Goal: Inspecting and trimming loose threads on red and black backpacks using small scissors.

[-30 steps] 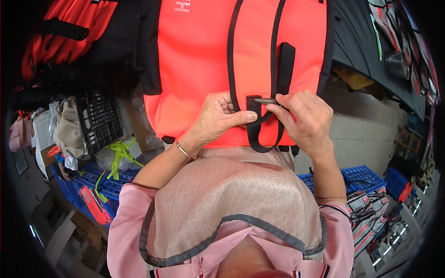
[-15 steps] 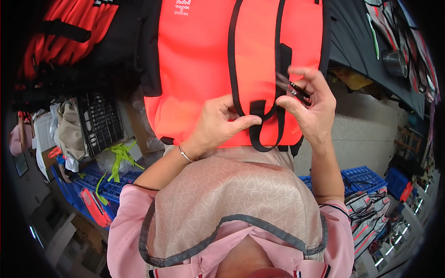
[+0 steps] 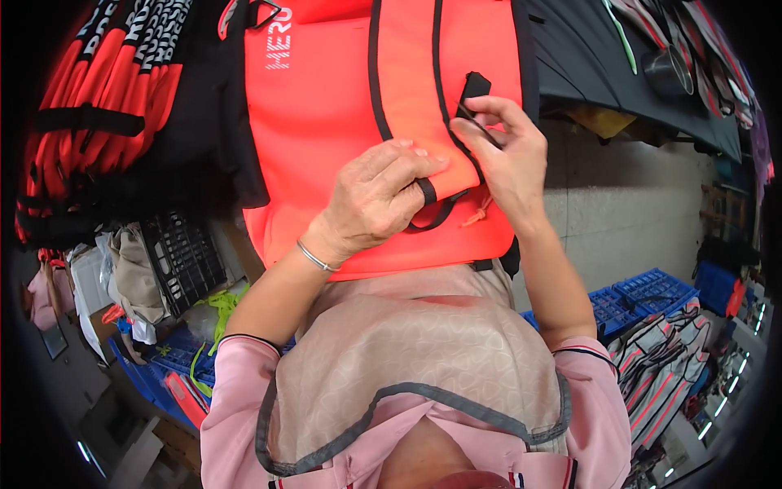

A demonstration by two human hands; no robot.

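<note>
A bright orange-red backpack (image 3: 309,106) with black edging lies across my lap. One padded shoulder strap (image 3: 405,81) runs down its middle. My left hand (image 3: 373,191) is closed on the lower end of that strap, beside a black webbing loop (image 3: 426,191). At the strap's right edge is my right hand (image 3: 513,151), closed on small dark thread snips (image 3: 482,127), mostly hidden by the fingers. Just above those fingertips, a black webbing end (image 3: 474,85) lies on the backpack. An orange cord tuft (image 3: 477,213) shows below the right hand.
Stacked orange pieces (image 3: 106,90) with black bands lie at the upper left. A dark-covered table (image 3: 599,65) at the upper right carries a metal cup (image 3: 668,72). Blue plastic crates (image 3: 652,289) stand low at right, near striped grey pieces (image 3: 660,359). A black crate (image 3: 189,261) is at left.
My left hand has come over the strap's lower end and gripped it, turning that end up to the right. My right hand and the snips have moved left and slightly up.
</note>
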